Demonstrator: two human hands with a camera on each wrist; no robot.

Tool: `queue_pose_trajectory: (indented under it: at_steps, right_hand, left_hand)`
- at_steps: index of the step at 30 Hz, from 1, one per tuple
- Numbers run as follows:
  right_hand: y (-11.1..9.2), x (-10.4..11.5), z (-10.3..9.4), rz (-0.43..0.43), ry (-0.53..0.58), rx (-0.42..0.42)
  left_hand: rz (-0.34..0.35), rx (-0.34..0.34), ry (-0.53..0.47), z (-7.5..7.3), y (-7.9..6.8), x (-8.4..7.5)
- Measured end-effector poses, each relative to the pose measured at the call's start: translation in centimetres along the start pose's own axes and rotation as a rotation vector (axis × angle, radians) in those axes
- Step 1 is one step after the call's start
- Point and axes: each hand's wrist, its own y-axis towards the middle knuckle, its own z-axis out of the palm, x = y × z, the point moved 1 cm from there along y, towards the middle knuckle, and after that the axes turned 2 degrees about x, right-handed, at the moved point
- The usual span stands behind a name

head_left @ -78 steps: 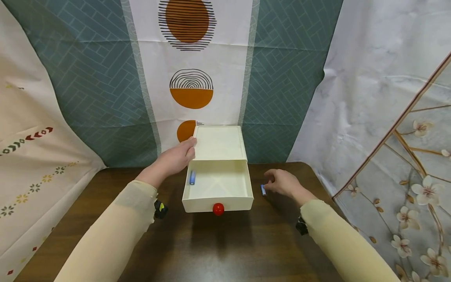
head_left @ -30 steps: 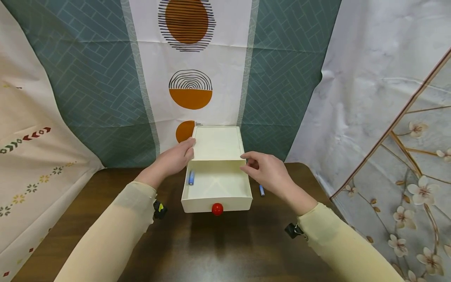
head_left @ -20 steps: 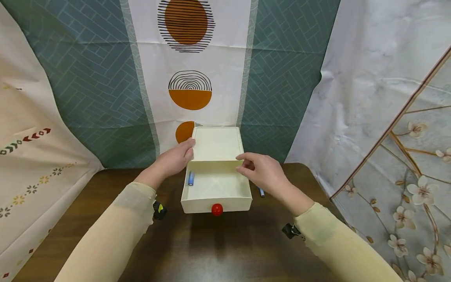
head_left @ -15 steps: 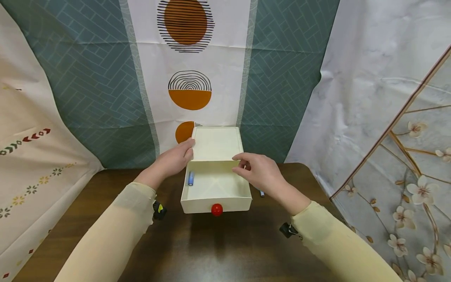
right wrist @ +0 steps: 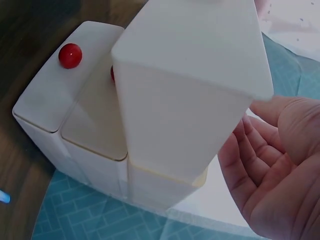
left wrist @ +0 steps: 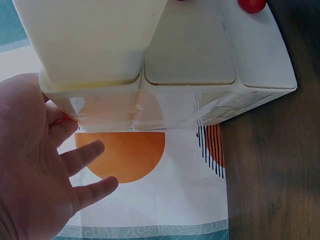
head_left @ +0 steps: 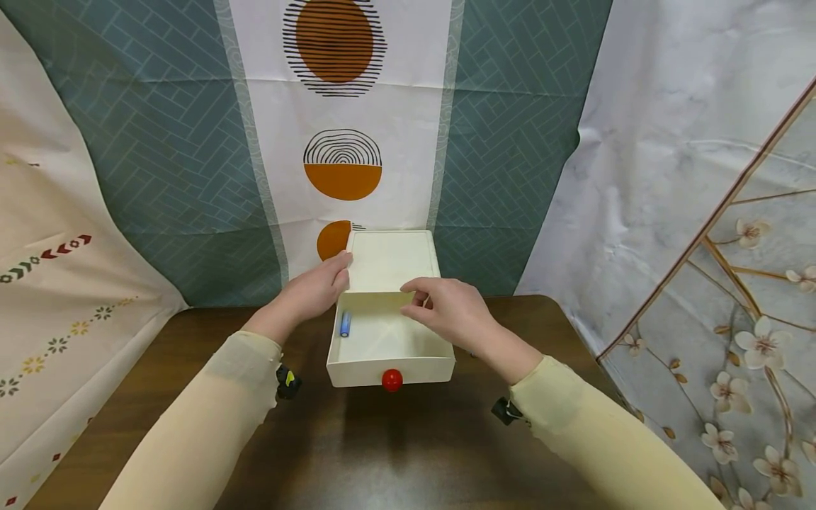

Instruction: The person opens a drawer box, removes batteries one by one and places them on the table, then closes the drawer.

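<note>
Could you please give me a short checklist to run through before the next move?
1. Top drawer pulled out: ok.
2. Blue battery inside it, near the left wall: ok.
3. Left hand touching the drawer unit: ok.
4. Right hand over the open drawer: ok.
5. Something held in that hand: cannot tell, inner fingertips hidden.
6. Second blue battery off the table: not ok.

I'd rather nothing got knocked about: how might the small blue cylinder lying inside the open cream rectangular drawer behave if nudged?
The blue cylinder would probably roll sideways, being round and lying front to back. The drawer should likely contain it, given its raised walls.
</note>
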Motion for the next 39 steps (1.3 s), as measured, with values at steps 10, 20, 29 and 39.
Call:
queue_pose_trajectory:
  at_steps: [10,20,29,39]
  right_hand:
    - [1.1,1.4,0.7,-0.015,-0.023,0.06]
    - [2.2,2.6,1.7,-0.026,-0.067,0.169]
    - [3.0,3.7,2.6,-0.051,-0.094,0.233]
    - [3.8,4.3,4.0,-0.054,-0.104,0.28]
  left_hand:
    - [-0.012,-0.005,0.002,0.0,-0.1,-0.1]
    - [-0.017,-0.005,0.007,-0.1,-0.2,-0.2]
    - [-0.004,-0.006,0.005,-0.1,-0.2,0.1]
    - [-0.006,0.006,-0.009,-0.1,0.0,0.1]
